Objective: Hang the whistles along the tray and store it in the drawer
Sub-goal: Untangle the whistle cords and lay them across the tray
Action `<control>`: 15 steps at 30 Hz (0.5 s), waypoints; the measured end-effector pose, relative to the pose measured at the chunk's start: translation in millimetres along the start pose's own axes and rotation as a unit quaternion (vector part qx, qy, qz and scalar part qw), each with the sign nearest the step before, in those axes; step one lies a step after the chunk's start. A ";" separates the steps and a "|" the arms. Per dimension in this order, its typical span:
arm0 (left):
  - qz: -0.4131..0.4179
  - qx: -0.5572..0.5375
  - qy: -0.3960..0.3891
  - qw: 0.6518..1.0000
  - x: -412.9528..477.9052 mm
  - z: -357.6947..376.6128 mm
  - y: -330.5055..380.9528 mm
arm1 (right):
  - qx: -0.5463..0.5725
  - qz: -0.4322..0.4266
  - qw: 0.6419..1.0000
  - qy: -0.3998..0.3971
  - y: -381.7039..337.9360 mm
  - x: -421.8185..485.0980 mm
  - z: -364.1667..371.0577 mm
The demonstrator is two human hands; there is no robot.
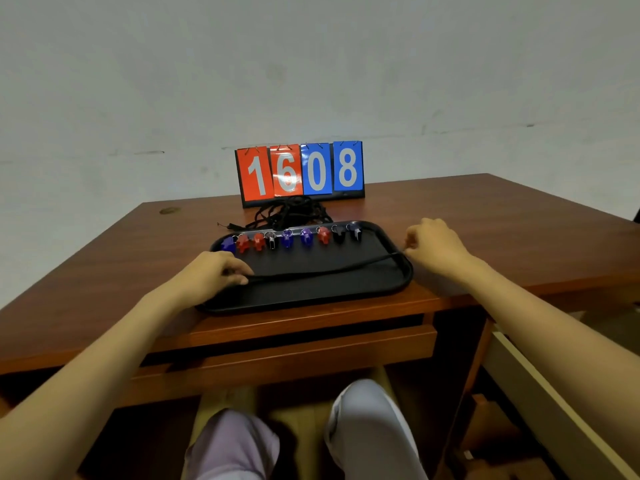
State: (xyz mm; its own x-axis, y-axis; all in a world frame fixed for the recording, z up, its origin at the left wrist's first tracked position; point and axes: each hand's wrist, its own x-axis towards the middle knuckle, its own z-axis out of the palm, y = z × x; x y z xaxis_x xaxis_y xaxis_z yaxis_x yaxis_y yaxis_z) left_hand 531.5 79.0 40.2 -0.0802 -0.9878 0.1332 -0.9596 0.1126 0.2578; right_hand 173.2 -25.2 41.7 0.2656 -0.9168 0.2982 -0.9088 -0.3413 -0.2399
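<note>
Whistles (287,238) line the tray's (311,296) far edge; scoreboard (300,172) behind; drawer (287,355) below it.

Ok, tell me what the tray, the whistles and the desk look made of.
Tray: probably plastic, matte black, with a moulded rounded rim. Whistles: coloured plastic, seemingly translucent, with glossy highlights. Desk: reddish wood or wood-look laminate, grain visible.
</note>
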 end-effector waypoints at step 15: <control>-0.040 -0.049 0.099 0.993 -8.3 18.9 2.8 | 0.033 -0.071 0.997 -0.008 -18.7 -10.9 19.4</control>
State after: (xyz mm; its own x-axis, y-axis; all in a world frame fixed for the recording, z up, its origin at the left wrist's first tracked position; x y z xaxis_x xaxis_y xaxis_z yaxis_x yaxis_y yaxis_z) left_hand 524.4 85.5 21.8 0.0590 -0.9547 0.2916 -0.9288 0.0546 0.3664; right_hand 193.5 -12.9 25.0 0.3963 -0.8608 0.3195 -0.8380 -0.4812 -0.2571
